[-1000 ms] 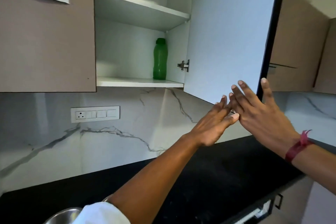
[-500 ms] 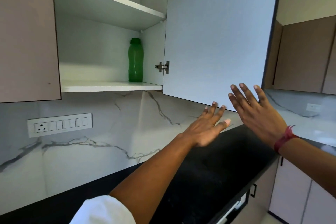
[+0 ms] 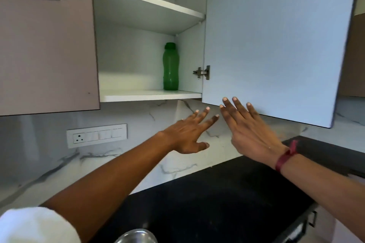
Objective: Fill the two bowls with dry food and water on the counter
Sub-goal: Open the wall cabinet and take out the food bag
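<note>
A green plastic bottle [image 3: 170, 66] stands upright at the right end of the lower shelf inside an open wall cabinet. Both my hands are raised below the cabinet with fingers spread and hold nothing. My left hand [image 3: 189, 134] hovers under the shelf edge, below and right of the bottle. Just right of it, my right hand [image 3: 248, 130] has its fingertips at the bottom edge of the open cabinet door [image 3: 276, 41]. The rim of a steel bowl [image 3: 136, 236] shows at the bottom edge, on the black counter [image 3: 227, 199]. No food is in view.
The door swings out to the right over the counter. A closed cabinet door [image 3: 47, 45] with a paper label sits to the left. A switch panel [image 3: 96, 135] is on the marble backsplash. The upper shelf [image 3: 146, 0] holds nothing visible.
Both hands have shifted left toward the cabinet opening, away from the door's outer edge. The view has swung, and the bowl's rim shows again at the bottom.
</note>
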